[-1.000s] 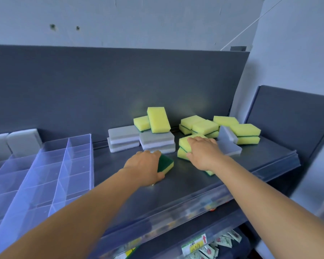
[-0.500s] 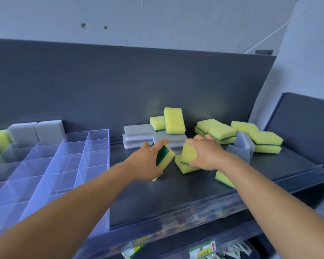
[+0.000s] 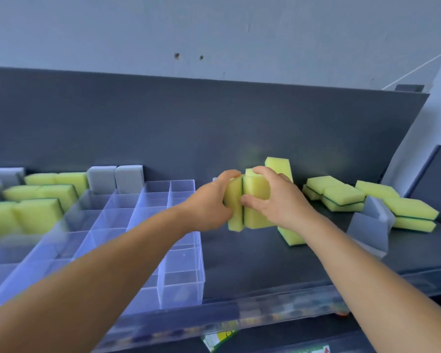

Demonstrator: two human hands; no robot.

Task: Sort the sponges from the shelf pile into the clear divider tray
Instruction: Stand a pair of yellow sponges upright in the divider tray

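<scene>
Two yellow sponges (image 3: 250,200) are held upright, pressed together face-to-face above the shelf (image 3: 252,256): left hand (image 3: 209,207) clamped on one, right hand (image 3: 278,200) on the other. The clear divider tray (image 3: 181,286) sits just left of the hands, w/ loose yellow sponges (image 3: 341,194) to the right.

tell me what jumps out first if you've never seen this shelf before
Two bare hands meet mid-frame, the left hand and right hand pressing yellow sponges together on edge above the dark shelf. To the left sits the clear divider tray, its near cells empty. More yellow sponges lie piled at right.
</scene>
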